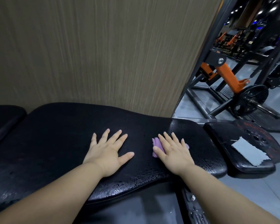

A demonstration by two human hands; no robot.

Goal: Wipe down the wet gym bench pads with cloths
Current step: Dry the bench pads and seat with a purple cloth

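Droplets bead the long black bench pad (71, 143), thickest toward its 3 o'clock end. Right hand (173, 151) lies flat on a purple cloth (157, 144), fingers straight and slightly spread, pressing it to the pad. Left hand (107, 149), at its 9 o'clock, rests palm-down on bare pad, fingers fanned wide. At 3 o'clock a grey cloth (249, 151) lies on the smaller pad (220, 135); red lettering on the weight plate (259, 133) there is unreadable

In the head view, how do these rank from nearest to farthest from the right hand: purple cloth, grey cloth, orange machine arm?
1. purple cloth, under the right hand
2. grey cloth, on the small pad, right
3. orange machine arm, far back right
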